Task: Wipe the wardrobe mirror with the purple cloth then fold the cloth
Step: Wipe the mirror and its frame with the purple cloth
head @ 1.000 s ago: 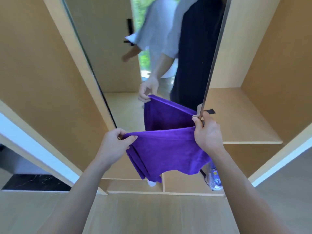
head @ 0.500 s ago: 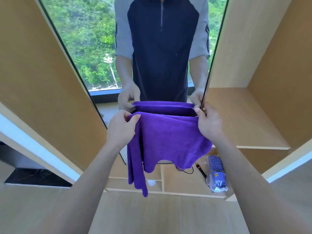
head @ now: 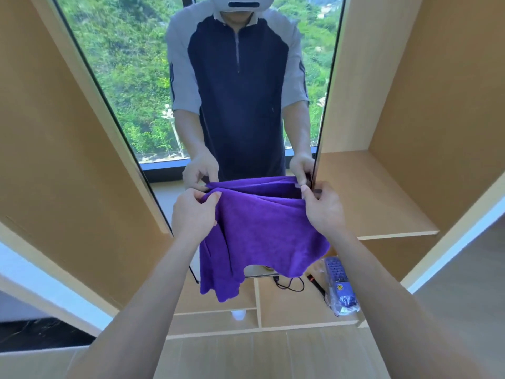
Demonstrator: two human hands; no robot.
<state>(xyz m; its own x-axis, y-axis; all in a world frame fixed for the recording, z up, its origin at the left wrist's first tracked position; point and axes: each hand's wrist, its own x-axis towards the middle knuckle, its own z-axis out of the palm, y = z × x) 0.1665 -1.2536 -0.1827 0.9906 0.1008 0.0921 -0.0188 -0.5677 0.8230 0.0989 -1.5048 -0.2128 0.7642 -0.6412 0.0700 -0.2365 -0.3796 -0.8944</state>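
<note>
Holding: both hands are pinching the top edge of the purple cloth [head: 262, 231] in front of the wardrobe mirror [head: 131, 86].
Left grip: the left hand [head: 192, 214] is clamping the cloth's upper left corner between thumb and curled fingers.
Right grip: the right hand [head: 323, 207] is pinching the upper right corner, thumb and fingertips pressed together on the fabric, right beside the mirror's right edge.
Cloth: it is hanging doubled below the two grips, sagging between them, with its lower left end drooping lowest.
Mirror: it is reflecting the person, both hands and the cloth just beyond the grips.
Below the right grip: a remote control in a clear plastic bag [head: 340, 285] is lying on the wardrobe shelf [head: 289, 307], near a black cable [head: 289, 284].
Right of the right grip: a bare wooden shelf [head: 377, 203] is showing.
</note>
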